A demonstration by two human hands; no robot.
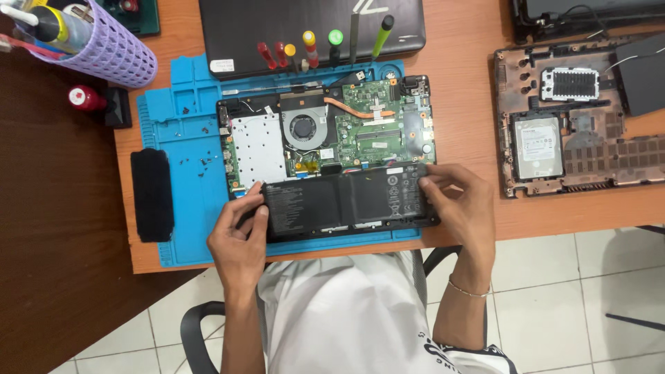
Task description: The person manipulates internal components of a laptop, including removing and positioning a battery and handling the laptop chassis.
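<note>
Low in the frame's centre, the left hand (239,232) and right hand (463,201) each clamp fingers on an end of a long black battery (346,201), which lies slightly tilted along the near edge of the opened laptop (325,131) on a blue mat (180,138) (small dark screws lie scattered in the mat's recessed trays). Farther off, at upper left, a lilac perforated basket (104,48) holds bottles, while coloured-handled screwdrivers (312,48) stand at top centre and another stripped laptop base (575,118) sits at right.

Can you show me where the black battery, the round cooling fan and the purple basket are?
black battery (346,201): head view, middle of its top face.
cooling fan (303,128): head view, its hub.
purple basket (111,52): head view, side wall.
</note>
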